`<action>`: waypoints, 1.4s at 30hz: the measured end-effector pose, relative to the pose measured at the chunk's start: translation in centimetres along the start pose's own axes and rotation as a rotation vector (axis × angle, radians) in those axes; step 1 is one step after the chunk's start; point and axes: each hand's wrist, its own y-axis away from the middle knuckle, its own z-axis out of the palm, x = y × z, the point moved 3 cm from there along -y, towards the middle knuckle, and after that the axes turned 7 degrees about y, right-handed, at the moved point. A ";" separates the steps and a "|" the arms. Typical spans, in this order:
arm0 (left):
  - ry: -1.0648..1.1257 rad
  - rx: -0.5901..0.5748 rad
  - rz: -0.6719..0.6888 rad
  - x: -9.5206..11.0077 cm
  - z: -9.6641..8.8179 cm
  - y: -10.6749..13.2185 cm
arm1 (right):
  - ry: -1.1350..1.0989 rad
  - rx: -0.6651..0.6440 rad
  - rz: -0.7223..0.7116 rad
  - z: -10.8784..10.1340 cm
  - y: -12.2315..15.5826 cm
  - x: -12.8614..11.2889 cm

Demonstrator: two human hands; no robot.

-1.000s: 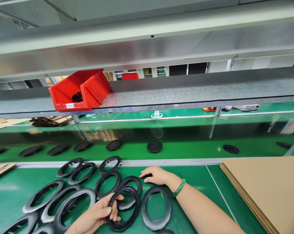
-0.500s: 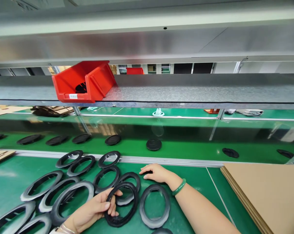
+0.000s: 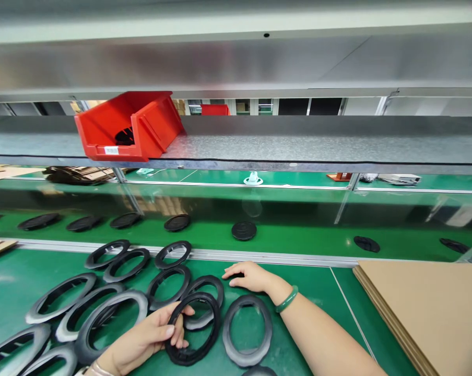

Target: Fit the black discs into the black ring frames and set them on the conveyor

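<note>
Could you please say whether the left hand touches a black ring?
Touching: the head view shows the left hand gripping a black ring by its rim.

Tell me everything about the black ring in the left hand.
The black ring is a round, slightly glossy, plastic-looking band with an open centre. The left hand grasps its left side, thumb in front, fingers showing through the opening. It is held tilted over the green bench, overlapping another ring in view; contact is unclear.

Red bin (image 3: pixel 157 128) on grey shelf (image 3: pixel 298 140); cardboard stack (image 3: pixel 435 310) at right
</note>
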 end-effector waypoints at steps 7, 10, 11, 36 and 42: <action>0.000 -0.040 -0.012 0.2 0.2 0.1 | -0.016 0.001 -0.026 0.0 0.0 0.1; 0.001 -0.050 -0.014 0.2 0.2 0.0 | -0.018 0.001 -0.030 0.0 0.0 0.2; 0.004 -0.053 -0.013 0.2 0.1 0.0 | -0.016 0.000 -0.028 0.0 0.0 0.2; 0.009 -0.086 0.006 0.0 -0.3 -0.1 | -0.019 -0.001 -0.014 -0.1 0.0 -0.1; -0.003 -0.097 -0.002 -0.1 -0.7 -0.1 | -0.017 0.004 -0.007 -0.2 0.1 -0.2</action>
